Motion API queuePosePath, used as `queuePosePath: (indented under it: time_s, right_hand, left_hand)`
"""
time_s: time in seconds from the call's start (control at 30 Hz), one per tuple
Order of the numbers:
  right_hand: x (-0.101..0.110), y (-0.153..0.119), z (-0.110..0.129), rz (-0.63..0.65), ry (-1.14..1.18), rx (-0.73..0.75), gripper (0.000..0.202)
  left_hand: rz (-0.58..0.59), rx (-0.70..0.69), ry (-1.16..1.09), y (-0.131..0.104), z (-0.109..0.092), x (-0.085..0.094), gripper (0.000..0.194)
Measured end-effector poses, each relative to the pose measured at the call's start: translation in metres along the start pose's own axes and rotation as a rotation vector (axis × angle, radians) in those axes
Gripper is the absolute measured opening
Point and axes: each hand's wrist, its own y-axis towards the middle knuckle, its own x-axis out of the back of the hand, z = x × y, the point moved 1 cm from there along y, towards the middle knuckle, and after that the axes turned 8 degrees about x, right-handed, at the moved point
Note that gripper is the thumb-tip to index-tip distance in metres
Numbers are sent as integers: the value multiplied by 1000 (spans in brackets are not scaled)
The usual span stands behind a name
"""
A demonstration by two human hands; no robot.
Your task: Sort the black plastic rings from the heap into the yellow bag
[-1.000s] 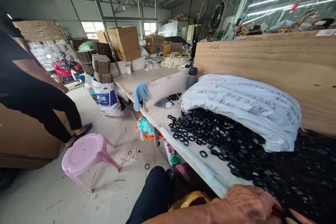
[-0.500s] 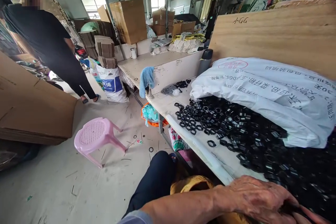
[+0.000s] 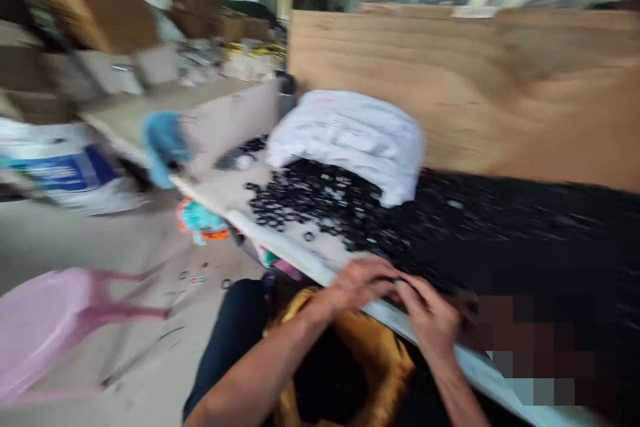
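Observation:
At the table's front edge, my left hand (image 3: 361,281) and my right hand (image 3: 431,317) meet with fingertips pinched together. Between them is a small black piece (image 3: 398,279), seemingly one of the black rings, though blur hides its shape. Loose black rings (image 3: 320,203) are heaped behind my hands and spread to the right as a dark mass. Below my forearms, an open yellow sack (image 3: 400,361) with a dark interior hangs or stands by my lap.
A white woven sack (image 3: 350,127) lies on the heap, before a wooden board (image 3: 465,80). A blue towel (image 3: 164,147) hangs at the left table corner. On the floor are a pink stool (image 3: 55,320) and a white-and-blue sack (image 3: 70,170). Blocks obscure the lower right.
My view has swung right, so the stool and sacks shift left. Both hands and the yellow sack's opening now show clearly. The walking person has left the view.

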Motion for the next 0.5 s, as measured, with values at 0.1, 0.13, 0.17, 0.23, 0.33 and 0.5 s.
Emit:
queuePosePath:
  time_s: [0.1, 0.13, 0.17, 0.23, 0.33, 0.5]
  right_hand:
    - [-8, 9, -4, -27, 158, -120, 28]
    - [-10, 11, -8, -53, 190, -127, 25]
    - [-11, 13, -12, -83, 213, -122, 21]
    - [-11, 15, -15, -105, 266, -86, 15]
    - [-8, 14, -10, -95, 350, -29, 11]
    - [-8, 15, -7, -108, 290, 45, 14]
  left_hand:
    - [-21, -34, -87, 9, 9, 6, 22]
    - [-21, -44, -110, 14, 16, 6, 22]
    - [-12, -52, -125, 17, 21, 5, 22]
    - [-20, -52, -107, 21, 27, 5, 22]
    - [-38, -41, -42, 21, 25, 8, 21]
    - [-64, -45, 80, 24, 10, 9, 26]
